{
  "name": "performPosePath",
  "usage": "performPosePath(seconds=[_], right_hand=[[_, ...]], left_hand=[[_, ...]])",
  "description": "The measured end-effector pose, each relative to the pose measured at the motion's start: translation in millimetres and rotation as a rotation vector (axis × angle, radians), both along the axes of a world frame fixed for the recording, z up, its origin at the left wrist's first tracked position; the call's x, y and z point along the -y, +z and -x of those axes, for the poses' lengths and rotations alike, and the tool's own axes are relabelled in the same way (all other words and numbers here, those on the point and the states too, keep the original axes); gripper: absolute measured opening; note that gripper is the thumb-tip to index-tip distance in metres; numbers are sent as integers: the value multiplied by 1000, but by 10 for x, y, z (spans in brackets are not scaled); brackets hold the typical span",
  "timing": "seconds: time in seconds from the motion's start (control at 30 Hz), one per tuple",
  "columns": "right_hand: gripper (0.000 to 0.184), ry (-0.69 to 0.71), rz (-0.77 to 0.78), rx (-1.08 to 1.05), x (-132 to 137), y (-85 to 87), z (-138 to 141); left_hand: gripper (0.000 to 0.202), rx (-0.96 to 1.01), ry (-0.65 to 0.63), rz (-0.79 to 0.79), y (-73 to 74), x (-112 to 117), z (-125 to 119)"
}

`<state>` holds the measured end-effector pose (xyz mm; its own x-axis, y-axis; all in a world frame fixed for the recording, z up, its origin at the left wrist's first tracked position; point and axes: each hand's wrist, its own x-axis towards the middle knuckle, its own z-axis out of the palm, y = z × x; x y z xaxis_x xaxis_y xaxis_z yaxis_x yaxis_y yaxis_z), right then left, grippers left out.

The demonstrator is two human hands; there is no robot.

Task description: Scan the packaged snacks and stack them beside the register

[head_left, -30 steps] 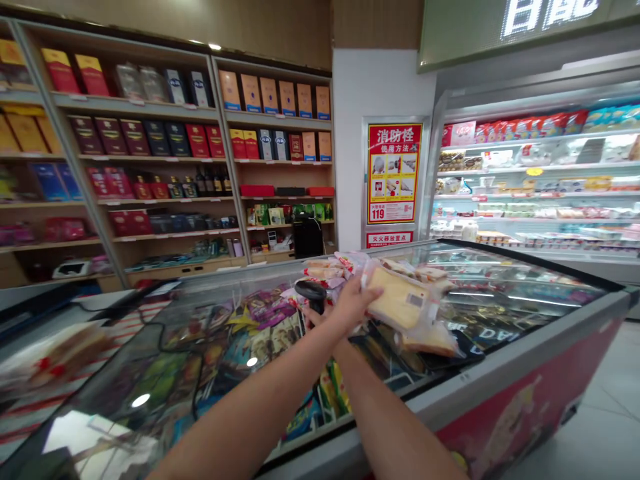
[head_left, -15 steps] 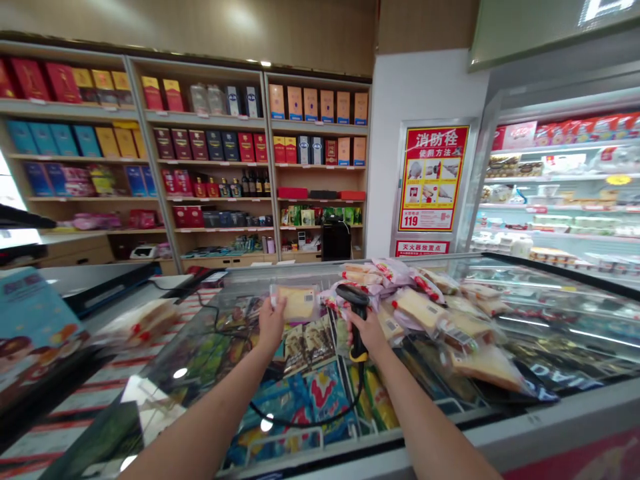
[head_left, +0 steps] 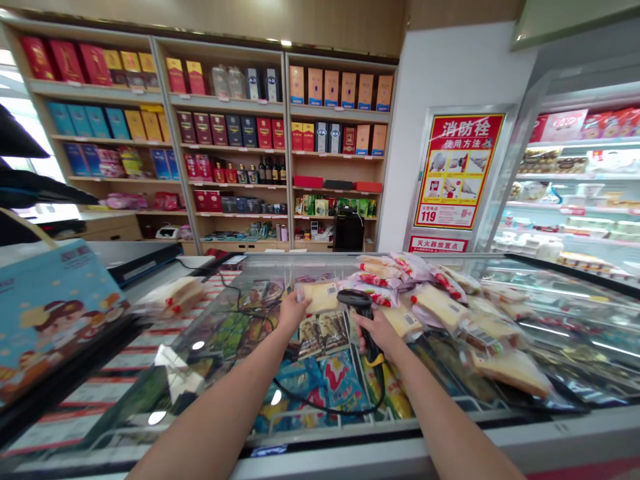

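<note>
We record our left hand (head_left: pixel 295 313) pinching a clear-wrapped pale yellow bread packet (head_left: pixel 320 297), long axis crosswise, just left of the black corded barcode scanner (head_left: pixel 354 298) clamped in our separate right hand (head_left: pixel 379 333).

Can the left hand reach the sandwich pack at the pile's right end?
Probably not easily: the left hand holds another sandwich pack, and the right arm with its barcode scanner blocks the way to that pack.
</note>
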<state>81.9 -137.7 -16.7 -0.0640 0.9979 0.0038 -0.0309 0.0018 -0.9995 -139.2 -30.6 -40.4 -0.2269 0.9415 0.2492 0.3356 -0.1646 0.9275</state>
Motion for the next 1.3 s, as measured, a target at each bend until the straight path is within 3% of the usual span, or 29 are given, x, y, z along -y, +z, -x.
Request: performPosePath(seconds=[0.33,0.77,0.93,1.13,1.3], right_hand=[[33,-21,-14,9,14,-4,10],[35,-30,29,15,30,-10,13],[36,-45,44,-17,-4,-86,32],[35,69,63,-1,-95,-39,272],[34,145,22,-22,-149,201,717]], left_hand=[[12,89,-46,-14,12,10,-20],[14,4,-7,20,-28,-16,-27],[23,8,-31,58,-9,52,-28],[23,255,43,67,123,87,101],[15,551,144,3,274,112,580]])
